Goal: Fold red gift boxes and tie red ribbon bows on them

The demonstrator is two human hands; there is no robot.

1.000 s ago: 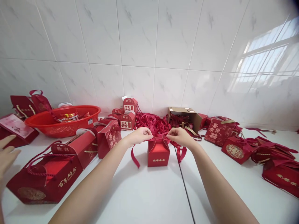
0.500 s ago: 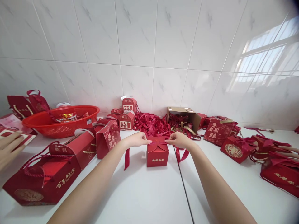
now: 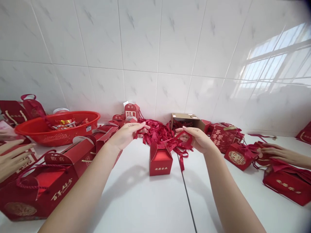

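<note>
A small red gift box (image 3: 160, 162) with gold characters stands upright on the white table, its top flaps raised and apart. A red ribbon (image 3: 175, 139) runs from the box top to my right hand (image 3: 196, 137), whose fingers are closed on it, up and right of the box. My left hand (image 3: 128, 133), up and left of the box, pinches another part of the red ribbon. Loose ribbon hangs below my right hand. Behind the box lies a heap of red ribbons (image 3: 157, 128).
A red basket (image 3: 55, 138) with wrapped sweets and large red boxes (image 3: 36, 191) are at left. An open cardboard box (image 3: 200, 124) stands by the tiled wall. More red boxes (image 3: 286, 183) are at right. Other people's hands (image 3: 12, 155) show at both sides.
Both my hands have risen and moved apart from the box, drawing the ribbon up. The box's top flaps, closed before, have opened. The person's hand at right reaches further in.
</note>
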